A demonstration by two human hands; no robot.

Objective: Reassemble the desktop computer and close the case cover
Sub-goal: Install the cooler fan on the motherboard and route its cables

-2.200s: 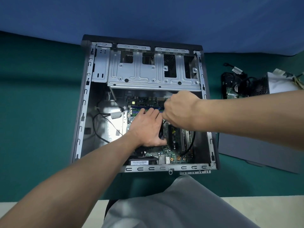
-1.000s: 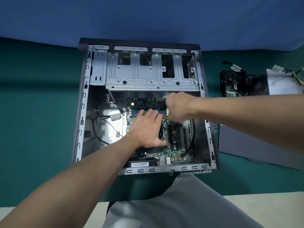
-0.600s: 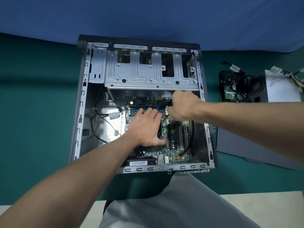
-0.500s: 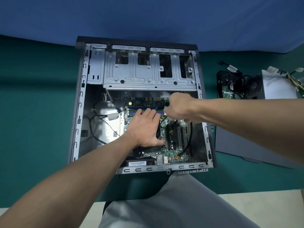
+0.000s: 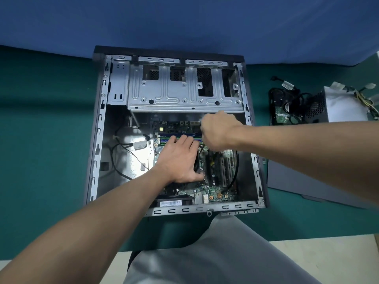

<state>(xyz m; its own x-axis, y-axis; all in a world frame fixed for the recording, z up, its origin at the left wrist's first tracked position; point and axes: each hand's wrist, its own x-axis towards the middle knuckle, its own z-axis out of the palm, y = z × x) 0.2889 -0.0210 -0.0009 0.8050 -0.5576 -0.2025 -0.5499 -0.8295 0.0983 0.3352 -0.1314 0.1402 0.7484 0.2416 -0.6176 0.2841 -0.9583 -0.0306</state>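
Nearest, grey trouser leg (image 5: 205,259). Then the open case (image 5: 98,140), lying flat on green table (image 5: 41,119). Inside, left hand (image 5: 180,160) spread flat with straight fingers on a black part of the motherboard (image 5: 213,191). Just beyond, right hand (image 5: 217,130) curled above the memory slots (image 5: 170,138); holding something or not, cannot tell. Farther, drive cage (image 5: 184,93). Outside on the right, grey cover panel (image 5: 297,181), behind it power supply (image 5: 344,107).

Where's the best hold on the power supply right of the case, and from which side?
Probably from above, spanning the power supply across its near and far sides. Its wire bundle trails off the right end and the mesh grille faces left, so both ends grip poorly.
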